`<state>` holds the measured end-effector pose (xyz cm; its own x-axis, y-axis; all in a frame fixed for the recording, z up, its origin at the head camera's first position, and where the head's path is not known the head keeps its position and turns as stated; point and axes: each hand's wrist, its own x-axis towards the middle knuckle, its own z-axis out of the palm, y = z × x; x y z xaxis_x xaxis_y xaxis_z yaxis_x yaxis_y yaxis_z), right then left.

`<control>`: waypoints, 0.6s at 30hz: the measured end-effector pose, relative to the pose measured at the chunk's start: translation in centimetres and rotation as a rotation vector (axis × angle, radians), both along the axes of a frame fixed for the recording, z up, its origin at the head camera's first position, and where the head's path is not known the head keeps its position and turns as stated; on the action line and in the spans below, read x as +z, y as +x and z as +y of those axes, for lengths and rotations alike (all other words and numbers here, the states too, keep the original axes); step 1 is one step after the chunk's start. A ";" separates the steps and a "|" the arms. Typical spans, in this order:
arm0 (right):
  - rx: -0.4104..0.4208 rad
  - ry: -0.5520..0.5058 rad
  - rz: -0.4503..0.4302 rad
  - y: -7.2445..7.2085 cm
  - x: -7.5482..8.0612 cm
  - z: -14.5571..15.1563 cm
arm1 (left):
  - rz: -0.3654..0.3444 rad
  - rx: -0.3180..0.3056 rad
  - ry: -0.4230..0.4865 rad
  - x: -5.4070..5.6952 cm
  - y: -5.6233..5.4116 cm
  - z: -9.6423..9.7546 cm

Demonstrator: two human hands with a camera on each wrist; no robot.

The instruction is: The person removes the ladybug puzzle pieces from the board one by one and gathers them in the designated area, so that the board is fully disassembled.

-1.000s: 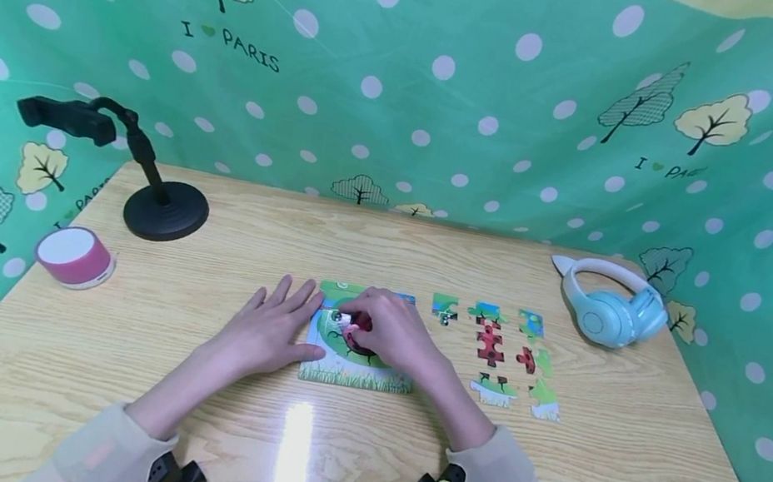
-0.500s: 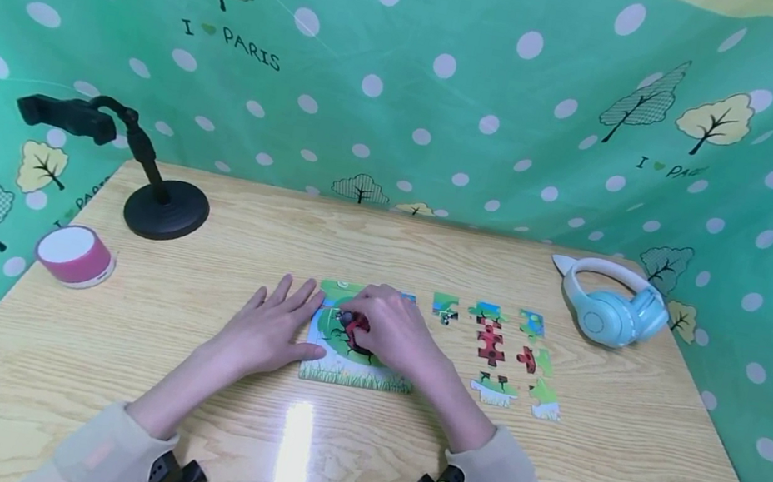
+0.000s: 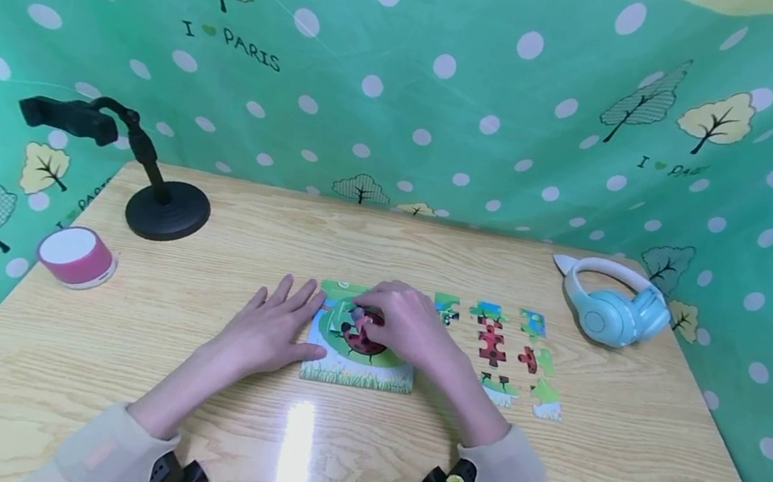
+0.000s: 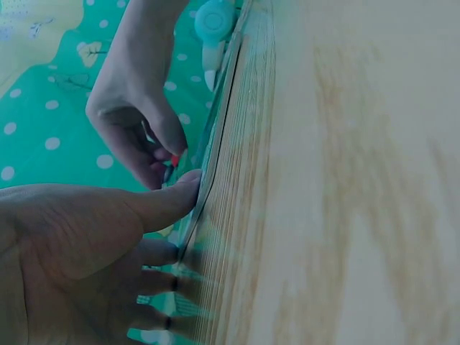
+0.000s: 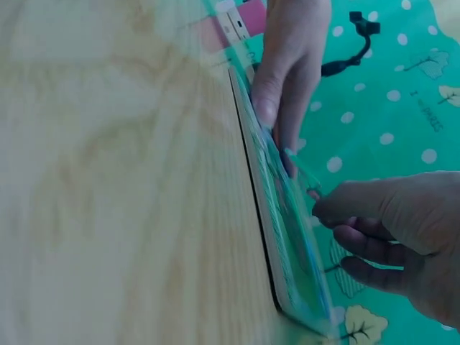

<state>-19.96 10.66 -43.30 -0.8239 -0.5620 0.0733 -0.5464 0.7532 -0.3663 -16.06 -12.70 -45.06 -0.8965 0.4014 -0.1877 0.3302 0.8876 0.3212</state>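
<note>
Left hand: your left hand (image 3: 274, 330) lies flat with straight fingers on the counter (image 3: 338, 452), its fingertips and thumb against the left edge of the puzzle board (image 3: 356, 371).
Right hand: your right hand (image 3: 406, 328) sits curled over the board's middle, fingertips pinching a puzzle piece (image 3: 360, 319) at the ladybird picture.
Puzzle board: it lies flat near the counter's centre, a little toward the far edge.
Loose pieces: the loose pieces (image 3: 492, 344) lie in rows just right of the board, between it and the right edge; your right wrist covers part of the nearest ones.
Headphones: the pale blue headphones (image 3: 611, 309) rest near the far right corner, well apart from the pieces.
Stand: a black stand (image 3: 159, 209) rises near the far left corner.
Speaker: a pink speaker (image 3: 76, 255) sits at the left edge, nearer you than the stand.
Left wrist view: it shows your thumb (image 4: 169, 203) touching the board's rim, which the head view barely shows.
Right wrist view: the board's thin edge (image 5: 262, 223) shows side-on; the picture on it does not.
</note>
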 end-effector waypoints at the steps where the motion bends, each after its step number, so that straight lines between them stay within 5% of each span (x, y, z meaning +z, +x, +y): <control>1: -0.002 -0.015 -0.012 -0.1 0.1 0.4 | -0.002 0.001 0.002 0.0 0.0 0.0; 11: 0.000 -0.170 -0.087 -0.7 -0.1 7.3 | -0.008 0.013 0.009 0.0 0.0 0.1; 18: -0.083 -0.162 -0.152 -0.3 0.3 11.7 | -0.010 0.016 0.007 0.0 0.0 0.1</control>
<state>-20.31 22.40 -43.04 -0.8753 -0.4827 0.0290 -0.4144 0.7179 -0.5594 -16.04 -12.59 -45.06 -0.9007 0.3888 -0.1938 0.3131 0.8902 0.3310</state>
